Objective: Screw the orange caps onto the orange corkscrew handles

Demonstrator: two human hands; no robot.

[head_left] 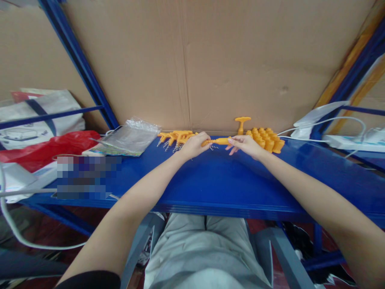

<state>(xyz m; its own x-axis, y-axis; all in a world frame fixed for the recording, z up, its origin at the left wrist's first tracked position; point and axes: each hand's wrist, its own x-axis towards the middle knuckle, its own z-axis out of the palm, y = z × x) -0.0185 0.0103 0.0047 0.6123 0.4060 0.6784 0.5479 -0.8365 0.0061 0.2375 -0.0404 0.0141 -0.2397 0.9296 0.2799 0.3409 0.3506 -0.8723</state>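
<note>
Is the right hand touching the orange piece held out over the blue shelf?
Touching. The head view shows the right hand with its fingertips on one end of the orange piece, while the left hand grips the other.

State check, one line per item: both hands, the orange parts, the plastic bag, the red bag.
left hand: closed around one end of the orange piece
right hand: fingers pinching the other end
orange piece: held level just above the blue table
orange T-shaped part: standing upright, untouched
orange caps: grouped in rows, right of the hands
orange parts with springs: loose pile, left of the hands
clear plastic bag: lying flat
red bag: crumpled
</note>
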